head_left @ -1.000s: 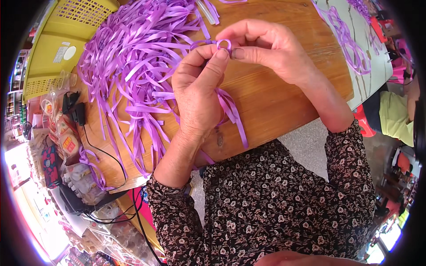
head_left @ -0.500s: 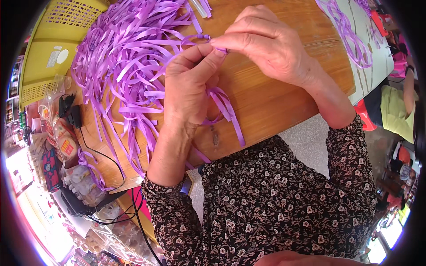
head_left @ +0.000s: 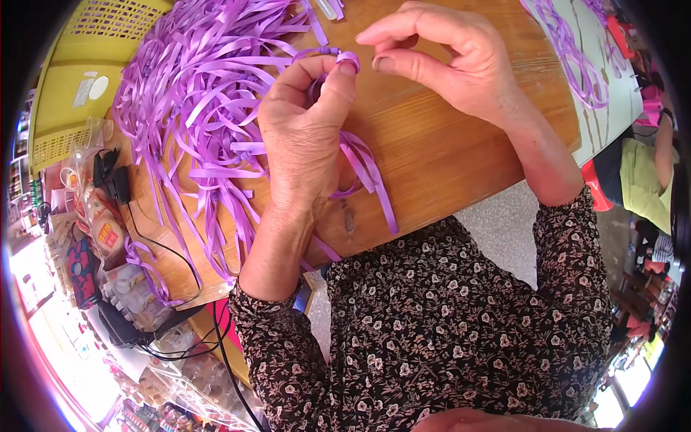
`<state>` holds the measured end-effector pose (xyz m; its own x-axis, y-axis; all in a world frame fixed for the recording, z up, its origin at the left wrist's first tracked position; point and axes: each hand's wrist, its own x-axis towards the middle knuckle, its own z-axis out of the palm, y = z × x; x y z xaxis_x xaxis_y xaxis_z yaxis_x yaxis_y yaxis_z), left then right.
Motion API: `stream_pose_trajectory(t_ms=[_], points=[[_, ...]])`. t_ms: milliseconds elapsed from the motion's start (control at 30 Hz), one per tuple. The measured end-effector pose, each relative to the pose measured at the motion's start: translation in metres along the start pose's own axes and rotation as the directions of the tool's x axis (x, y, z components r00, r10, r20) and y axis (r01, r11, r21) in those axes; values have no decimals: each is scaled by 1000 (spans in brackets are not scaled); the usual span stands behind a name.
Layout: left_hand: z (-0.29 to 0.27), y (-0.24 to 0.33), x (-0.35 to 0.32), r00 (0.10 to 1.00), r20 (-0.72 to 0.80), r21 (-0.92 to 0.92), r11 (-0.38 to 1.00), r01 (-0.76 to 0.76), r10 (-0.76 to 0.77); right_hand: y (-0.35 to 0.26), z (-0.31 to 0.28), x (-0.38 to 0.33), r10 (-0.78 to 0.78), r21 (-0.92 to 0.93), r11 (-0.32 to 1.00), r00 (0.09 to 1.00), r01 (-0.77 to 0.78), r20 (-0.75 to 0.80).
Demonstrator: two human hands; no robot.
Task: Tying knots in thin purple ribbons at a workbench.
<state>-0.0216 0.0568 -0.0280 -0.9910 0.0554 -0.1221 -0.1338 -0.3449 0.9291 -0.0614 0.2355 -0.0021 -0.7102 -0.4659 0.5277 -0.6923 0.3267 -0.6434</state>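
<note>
My left hand [head_left: 306, 126] pinches a purple ribbon [head_left: 348, 60] between thumb and forefinger, with a small loop of it standing above the thumb. The ribbon's tails [head_left: 368, 173] hang out below the palm over the table. To the right, my right hand [head_left: 446, 65] is apart from the ribbon, thumb and forefinger spread with nothing visible between them. Left of my left hand lies a big tangled heap of purple ribbons [head_left: 209, 86], some with small darker purple pieces on them. Part of the held ribbon is hidden behind my left fingers.
The ribbons lie on a brown wooden table [head_left: 461, 162]. A yellow plastic basket [head_left: 61, 108] stands at the far left, near a black plug [head_left: 119, 186] with a cable. More purple ribbons [head_left: 572, 65] lie on a white surface at right. A person in a yellow-green top [head_left: 644, 176] is beyond.
My right hand has let go of the ribbon and drawn away to the right, its thumb and forefinger parting. The left hand keeps its pinch, and a small ribbon loop now shows above it.
</note>
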Motion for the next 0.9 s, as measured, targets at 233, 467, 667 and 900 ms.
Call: stream_pose_trajectory(t_ms=[233,467,667,900], points=[[9,-2,-5,995,17,3,995,-100,99,13,11,-1,-242,36,968,962,248,-126],[12,-3,-5,995,2,-3,995,-101,101,20,22,-8,-381,70,912,897,405,-223],[3,1,-6,997,47,-58,997,-57,60,13,23,-5,-287,230,918,941,324,-181],[11,8,-5,993,116,-48,998,-30,35,-16,2,-5,555,498,654,809,-569,195]])
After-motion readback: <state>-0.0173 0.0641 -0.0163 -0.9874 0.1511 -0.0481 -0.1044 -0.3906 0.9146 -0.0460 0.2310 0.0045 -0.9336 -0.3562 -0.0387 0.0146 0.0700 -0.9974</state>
